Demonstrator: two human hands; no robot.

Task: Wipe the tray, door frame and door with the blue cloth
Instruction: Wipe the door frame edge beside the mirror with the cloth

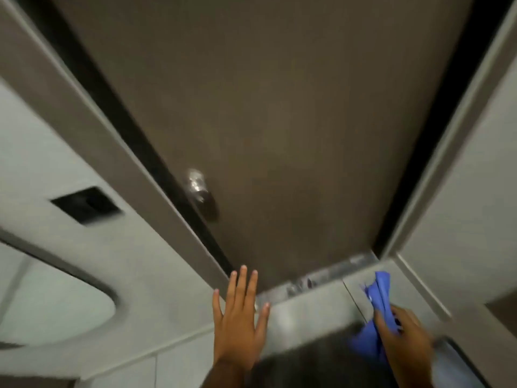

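A dark brown door fills the middle of the view, with a metal knob near its left edge. Grey door frame strips run along both sides, and a metal threshold strip lies at the door's foot. My left hand is spread flat with fingers apart, at the door's lower left corner. My right hand grips the blue cloth low on the right, beside the bottom of the right frame. The picture is blurred by motion.
A pale grey wall on the left carries a dark rectangular recess. A curved white fixture sits at lower left. A pale wall panel stands on the right. A dark shape lies at the bottom centre.
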